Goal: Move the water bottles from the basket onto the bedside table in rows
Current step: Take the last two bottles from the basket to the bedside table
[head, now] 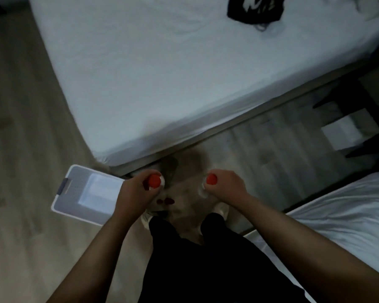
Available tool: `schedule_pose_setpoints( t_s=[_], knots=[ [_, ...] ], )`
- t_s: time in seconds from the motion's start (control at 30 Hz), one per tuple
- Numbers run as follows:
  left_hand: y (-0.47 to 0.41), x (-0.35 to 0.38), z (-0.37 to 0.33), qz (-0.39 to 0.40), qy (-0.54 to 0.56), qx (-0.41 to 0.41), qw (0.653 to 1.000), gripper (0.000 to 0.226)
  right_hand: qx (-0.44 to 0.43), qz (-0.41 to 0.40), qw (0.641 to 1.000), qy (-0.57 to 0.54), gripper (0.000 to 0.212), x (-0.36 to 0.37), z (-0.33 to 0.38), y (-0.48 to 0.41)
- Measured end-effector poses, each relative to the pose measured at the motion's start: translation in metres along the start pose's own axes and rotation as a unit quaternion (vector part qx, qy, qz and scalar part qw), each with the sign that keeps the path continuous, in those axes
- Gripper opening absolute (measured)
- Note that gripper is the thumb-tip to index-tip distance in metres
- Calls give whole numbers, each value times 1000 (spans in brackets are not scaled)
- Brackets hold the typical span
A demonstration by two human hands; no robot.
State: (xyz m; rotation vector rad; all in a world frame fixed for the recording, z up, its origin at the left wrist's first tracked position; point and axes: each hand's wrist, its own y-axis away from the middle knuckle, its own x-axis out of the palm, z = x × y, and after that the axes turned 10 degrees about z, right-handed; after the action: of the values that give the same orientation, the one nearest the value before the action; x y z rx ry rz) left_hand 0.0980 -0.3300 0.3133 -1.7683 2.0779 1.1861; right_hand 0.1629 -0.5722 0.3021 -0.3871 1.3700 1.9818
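Now mid-carry: left hand (134,189) closed round a red-capped bottle (154,181), right hand (224,184) closed round another bottle (211,179), both above the floor. Basket (62,189) beside the bed (162,73) looks empty. Dark bedside table (348,92) far right; nothing visibly placed, rows pending.

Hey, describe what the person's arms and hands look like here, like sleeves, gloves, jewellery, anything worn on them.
Both forearms are bare up to the frame edge: no sleeves show. The left hand and right hand wear no gloves, and no watch, bracelet or ring can be made out, though the picture is dim and blurred. Below them the person wears black trousers and light shoes.
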Motion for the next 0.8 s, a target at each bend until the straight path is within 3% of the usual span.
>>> schedule_pose_setpoints(
  t_s=[0.17,0.33,0.53,0.8],
  knots=[
    [-21,70,-90,11,4,50,999,36,-2,-39,999,-23,35,-55,-87,36],
    [-46,135,-182,93,-12,113,989,31,6,-104,991,-84,29,-103,-151,71],
    [-73,187,-283,184,-23,200,962,27,38,-209,961,-178,27,-152,-211,112],
    [-132,243,-385,239,-80,259,933,30,120,-274,924,-237,16,-201,-306,121]
  ],
)
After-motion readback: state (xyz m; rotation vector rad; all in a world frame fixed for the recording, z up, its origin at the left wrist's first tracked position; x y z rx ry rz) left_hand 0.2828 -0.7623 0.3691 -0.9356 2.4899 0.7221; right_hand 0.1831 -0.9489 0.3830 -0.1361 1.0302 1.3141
